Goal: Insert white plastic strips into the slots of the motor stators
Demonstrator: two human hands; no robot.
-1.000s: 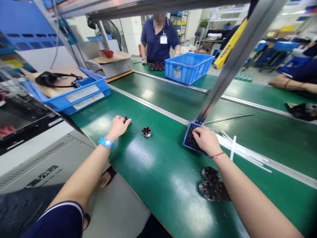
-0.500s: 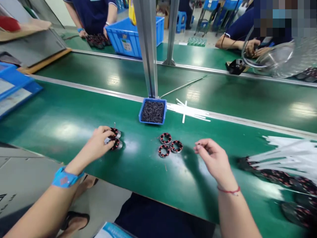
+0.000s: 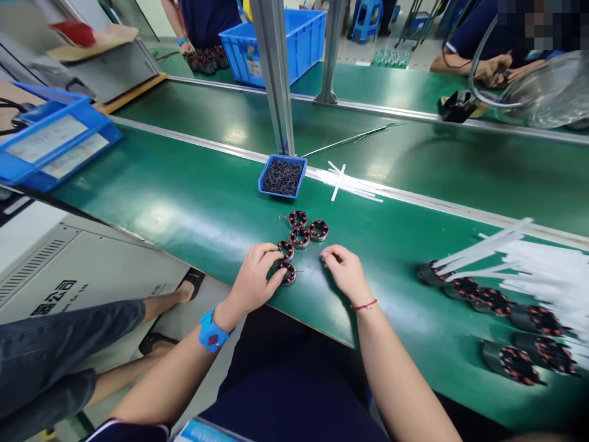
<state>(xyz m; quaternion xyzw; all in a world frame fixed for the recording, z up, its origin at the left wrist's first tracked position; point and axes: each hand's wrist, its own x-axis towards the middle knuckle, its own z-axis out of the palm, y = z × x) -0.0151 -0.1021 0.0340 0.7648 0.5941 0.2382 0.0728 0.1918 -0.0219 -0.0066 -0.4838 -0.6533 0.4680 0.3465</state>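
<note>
My left hand has its fingers wrapped round two wound ring coils, black with red-orange windings, one behind the other, on the green bench. Three similar ring coils lie in a cluster just beyond them. To the right of the coils, my right hand hovers low over the bench with thumb and fingertips pinched together; anything between them is too small to make out. Behind the cluster stands a small blue tray full of short black pieces.
White strips lie by the metal rail. At the right are more coils and a pile of white strips. A metal post rises behind the tray. Blue bins stand at left. Other people work across the bench.
My left hand has brought the two coils rightward, up to the three-coil cluster. My right hand has moved left, nearer the coils. The view has shifted.
</note>
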